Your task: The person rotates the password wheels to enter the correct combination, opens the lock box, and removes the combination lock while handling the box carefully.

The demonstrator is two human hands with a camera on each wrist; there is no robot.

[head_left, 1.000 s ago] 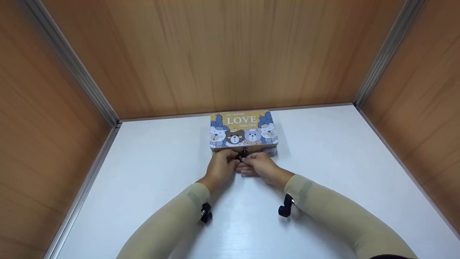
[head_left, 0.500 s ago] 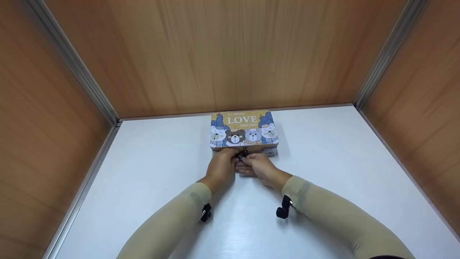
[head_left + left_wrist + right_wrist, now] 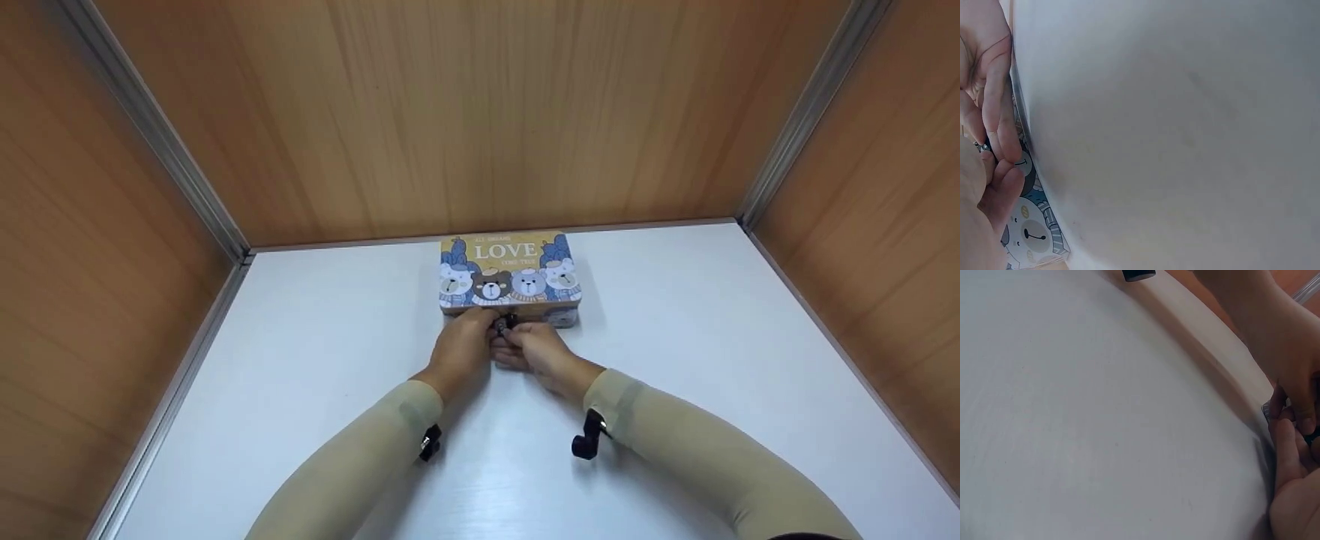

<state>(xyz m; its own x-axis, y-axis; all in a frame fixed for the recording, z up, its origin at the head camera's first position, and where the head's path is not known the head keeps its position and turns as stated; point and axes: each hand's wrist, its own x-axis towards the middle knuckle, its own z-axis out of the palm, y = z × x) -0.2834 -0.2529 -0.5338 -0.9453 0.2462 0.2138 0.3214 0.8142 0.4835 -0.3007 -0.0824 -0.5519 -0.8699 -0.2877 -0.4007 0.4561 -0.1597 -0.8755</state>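
Observation:
A tin box with bears and the word LOVE on its lid stands closed near the back wall. At the middle of its front is a small black padlock, partly covered by fingers. My left hand holds the padlock from the left, its thumb near the lid's front edge. From the right, my right hand pinches the padlock with thumb and forefinger, the other fingers spread below. In the left wrist view, fingertips of both hands meet before the box's printed front. The padlock's details are too small to read.
The box stands on a white table. Wood-patterned panels enclose the table at the back and both sides, with metal strips in the corners. A small black camera hangs at the right sleeve.
My right hand and forearm have shifted slightly left and toward me. The padlock has turned a little between the fingers. My left hand has edged slightly up against the box front; the box stays put.

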